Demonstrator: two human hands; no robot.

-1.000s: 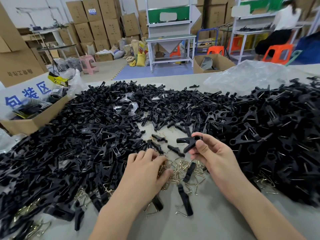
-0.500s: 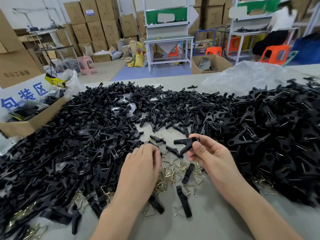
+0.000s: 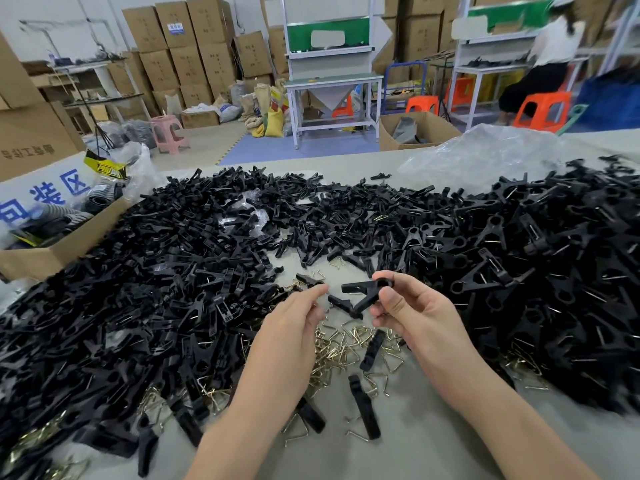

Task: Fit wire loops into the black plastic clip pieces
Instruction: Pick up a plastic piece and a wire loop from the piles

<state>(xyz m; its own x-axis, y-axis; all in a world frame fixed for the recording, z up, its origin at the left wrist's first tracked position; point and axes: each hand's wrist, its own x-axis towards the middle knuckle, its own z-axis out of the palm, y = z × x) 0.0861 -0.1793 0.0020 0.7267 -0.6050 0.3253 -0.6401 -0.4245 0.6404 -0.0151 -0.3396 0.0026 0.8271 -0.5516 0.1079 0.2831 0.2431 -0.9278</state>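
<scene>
My right hand [image 3: 415, 313] pinches a black plastic clip [image 3: 363, 294] by its ring end, holding it above the table with its two arms pointing left. My left hand [image 3: 294, 327] is lifted just left of the clip, fingertips drawn together and aimed at it; whatever is between them is hidden. Under both hands lies a scatter of brass-coloured wire loops [image 3: 346, 344]. Loose black clip halves [image 3: 362, 407] lie among the loops.
Big heaps of black clip pieces cover the table on the left [image 3: 138, 289] and right [image 3: 536, 254]. A cardboard box [image 3: 52, 251] stands at the left edge and a clear plastic bag [image 3: 485, 154] at the back right. Bare grey tabletop [image 3: 433, 441] shows near me.
My left hand has risen off the wire loops and moved up toward the clip. My right hand keeps holding the same clip in about the same place.
</scene>
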